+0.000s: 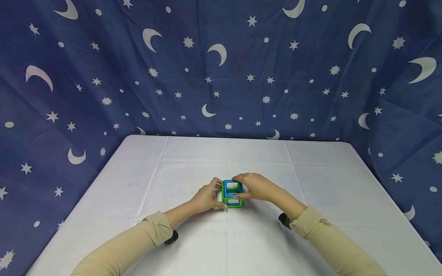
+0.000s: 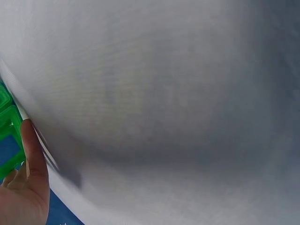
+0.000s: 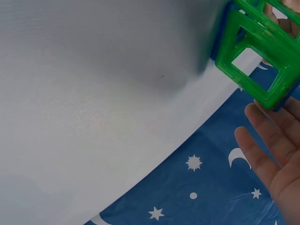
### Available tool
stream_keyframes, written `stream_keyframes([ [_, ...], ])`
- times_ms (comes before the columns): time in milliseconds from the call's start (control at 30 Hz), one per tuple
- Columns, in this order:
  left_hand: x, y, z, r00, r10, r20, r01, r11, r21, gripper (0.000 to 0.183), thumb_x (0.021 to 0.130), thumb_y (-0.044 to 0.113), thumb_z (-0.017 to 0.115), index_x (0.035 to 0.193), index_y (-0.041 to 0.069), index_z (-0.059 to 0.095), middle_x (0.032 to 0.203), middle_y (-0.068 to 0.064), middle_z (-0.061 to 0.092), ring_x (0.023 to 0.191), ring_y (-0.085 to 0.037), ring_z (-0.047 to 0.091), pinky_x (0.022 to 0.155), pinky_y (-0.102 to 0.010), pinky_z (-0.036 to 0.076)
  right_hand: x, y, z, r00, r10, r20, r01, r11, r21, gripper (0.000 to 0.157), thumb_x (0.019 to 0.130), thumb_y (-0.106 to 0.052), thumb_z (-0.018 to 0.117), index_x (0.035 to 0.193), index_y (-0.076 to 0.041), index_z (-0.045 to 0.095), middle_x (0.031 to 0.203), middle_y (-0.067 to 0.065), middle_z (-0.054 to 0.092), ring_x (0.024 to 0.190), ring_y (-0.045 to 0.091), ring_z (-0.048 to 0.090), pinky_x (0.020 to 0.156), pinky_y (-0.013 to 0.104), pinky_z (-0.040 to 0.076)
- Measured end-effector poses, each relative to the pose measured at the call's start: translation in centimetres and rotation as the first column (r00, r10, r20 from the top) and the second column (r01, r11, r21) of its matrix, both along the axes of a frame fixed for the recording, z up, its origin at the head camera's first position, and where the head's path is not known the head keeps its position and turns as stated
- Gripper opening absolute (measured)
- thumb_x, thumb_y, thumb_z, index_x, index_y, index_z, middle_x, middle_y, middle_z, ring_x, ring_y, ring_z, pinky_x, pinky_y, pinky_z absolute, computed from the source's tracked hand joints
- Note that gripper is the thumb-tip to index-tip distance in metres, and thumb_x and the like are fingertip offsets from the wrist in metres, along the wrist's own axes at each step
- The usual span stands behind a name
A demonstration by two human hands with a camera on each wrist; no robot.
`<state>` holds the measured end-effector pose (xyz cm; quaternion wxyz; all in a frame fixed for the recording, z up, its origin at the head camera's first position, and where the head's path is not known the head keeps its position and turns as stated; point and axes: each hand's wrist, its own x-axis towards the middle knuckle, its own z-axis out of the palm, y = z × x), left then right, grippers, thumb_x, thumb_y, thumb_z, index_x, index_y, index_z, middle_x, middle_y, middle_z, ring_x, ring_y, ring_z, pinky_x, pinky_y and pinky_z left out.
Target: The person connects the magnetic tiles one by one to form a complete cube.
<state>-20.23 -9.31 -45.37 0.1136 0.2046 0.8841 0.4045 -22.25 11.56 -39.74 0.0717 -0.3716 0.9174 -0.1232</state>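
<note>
A small hollow cube of green and blue magnetic tiles [image 1: 232, 195] sits on the white tabletop, in front of the person. The left hand [image 1: 206, 197] grips its left side, thumb at the lower front corner and fingers toward the back. From the right, the right hand [image 1: 255, 186] holds the upper part between a thumb at the front and fingers at the back edge. Green frames [image 2: 10, 114] show by the left thumb [image 2: 35, 154] at the left wrist view's edge. In the right wrist view, a green square frame [image 3: 227, 51] stands above the lower fingers [image 3: 267, 133], which are extended.
A white cloth with fold lines covers the table [image 1: 193, 157]. Behind and beside it hangs a dark blue curtain [image 1: 241, 111] with white moons and stars. Dark wrist cameras [image 1: 284, 220] sit below the rolled beige sleeves [image 1: 307, 224].
</note>
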Motion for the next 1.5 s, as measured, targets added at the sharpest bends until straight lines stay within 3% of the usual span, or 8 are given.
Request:
stream_keyframes([
  [300, -0.1, 0.1, 0.4, 0.999, 0.013, 0.031, -0.012, 0.999, -0.042, 0.073, 0.073, 0.02, 0.082, 0.129, 0.003, 0.038, 0.127, -0.023, 0.056, 0.051, -0.009, 0.055, 0.047, -0.022, 0.045, 0.0, 0.4, -0.2, 1.0, -0.015, 0.01, 0.016, 1.0, -0.01, 0.064, 0.08, -0.038, 0.074, 0.128, 0.0, 0.055, 0.126, 0.016, 0.061, 0.115, 0.03, 0.059, 0.095, 0.043, 0.049],
  [567, 1.0, -0.5, 1.0, 0.979, 0.076, 0.187, -0.077, 0.997, -0.002, 0.074, 0.08, 0.026, 0.076, 0.138, -0.004, 0.041, 0.133, -0.022, 0.053, 0.077, -0.019, 0.068, 0.061, -0.027, 0.053, 0.1, 1.6, -0.6, 0.995, -0.081, 0.052, 0.084, 0.995, -0.056, 0.061, 0.087, -0.04, 0.065, 0.133, -0.002, 0.052, 0.132, 0.015, 0.057, 0.121, 0.03, 0.055, 0.099, 0.045, 0.045],
  [800, 1.8, 0.1, 1.5, 0.928, 0.236, 0.287, -0.283, 0.95, 0.133, 0.032, 0.09, 0.023, 0.065, 0.111, -0.001, 0.065, 0.114, -0.015, 0.065, 0.094, -0.024, 0.064, 0.071, -0.032, 0.055, -0.4, 2.6, -1.7, 0.954, -0.237, 0.182, 0.279, 0.924, -0.261, 0.025, 0.095, -0.02, 0.056, 0.098, 0.002, 0.069, 0.089, 0.013, 0.07, 0.075, 0.02, 0.063, 0.067, 0.032, 0.053],
  [900, 1.8, 0.6, 1.6, 0.873, 0.325, 0.364, -0.403, 0.901, 0.161, 0.032, 0.093, 0.026, 0.059, 0.106, -0.001, 0.068, 0.11, -0.013, 0.067, 0.091, -0.021, 0.062, 0.071, -0.029, 0.055, -0.4, 2.7, -2.1, 0.863, -0.254, 0.437, 0.415, 0.849, -0.327, 0.027, 0.097, -0.015, 0.052, 0.091, 0.006, 0.069, 0.076, 0.014, 0.067, 0.057, 0.014, 0.054, 0.054, 0.026, 0.047],
  [1000, 1.7, 1.1, 1.6, 0.81, 0.383, 0.444, -0.493, 0.855, 0.163, 0.037, 0.094, 0.031, 0.057, 0.106, -0.002, 0.068, 0.108, -0.012, 0.068, 0.09, -0.017, 0.063, 0.069, -0.026, 0.056, -0.1, 2.4, -2.5, 0.704, -0.234, 0.67, 0.554, 0.771, -0.313, 0.031, 0.099, -0.018, 0.048, 0.095, 0.007, 0.067, 0.071, 0.01, 0.064, 0.052, 0.01, 0.05, 0.051, 0.023, 0.043],
  [1167, 1.3, 1.7, 1.5, 0.743, 0.409, 0.53, -0.564, 0.808, 0.167, 0.042, 0.09, 0.035, 0.063, 0.109, -0.001, 0.067, 0.099, -0.009, 0.067, 0.086, -0.015, 0.062, 0.07, -0.027, 0.056, 0.3, 1.9, -2.9, 0.509, -0.192, 0.839, 0.702, 0.656, -0.276, 0.031, 0.099, -0.025, 0.048, 0.091, 0.001, 0.063, 0.066, 0.001, 0.057, 0.051, 0.007, 0.046, 0.05, 0.018, 0.039],
  [1300, 1.1, 2.2, 1.3, 0.713, 0.399, 0.576, -0.594, 0.78, 0.196, 0.039, 0.09, 0.032, 0.064, 0.109, -0.002, 0.066, 0.106, -0.011, 0.064, 0.093, -0.018, 0.061, 0.077, -0.03, 0.056, 0.3, 1.8, -3.0, 0.429, -0.161, 0.889, 0.759, 0.597, -0.259, 0.028, 0.099, -0.027, 0.05, 0.09, -0.002, 0.06, 0.062, -0.001, 0.053, 0.052, 0.006, 0.047, 0.051, 0.016, 0.041],
  [1500, 0.9, 2.8, 1.0, 0.682, 0.357, 0.639, -0.64, 0.713, 0.285, 0.029, 0.092, 0.022, 0.062, 0.104, -0.004, 0.064, 0.107, -0.009, 0.064, 0.091, -0.014, 0.06, 0.086, -0.033, 0.054, 0.3, 1.6, -3.3, 0.404, -0.161, 0.9, 0.793, 0.553, -0.257, 0.026, 0.098, -0.023, 0.052, 0.094, 0.001, 0.061, 0.06, -0.002, 0.054, 0.052, 0.005, 0.048, 0.05, 0.014, 0.042],
])
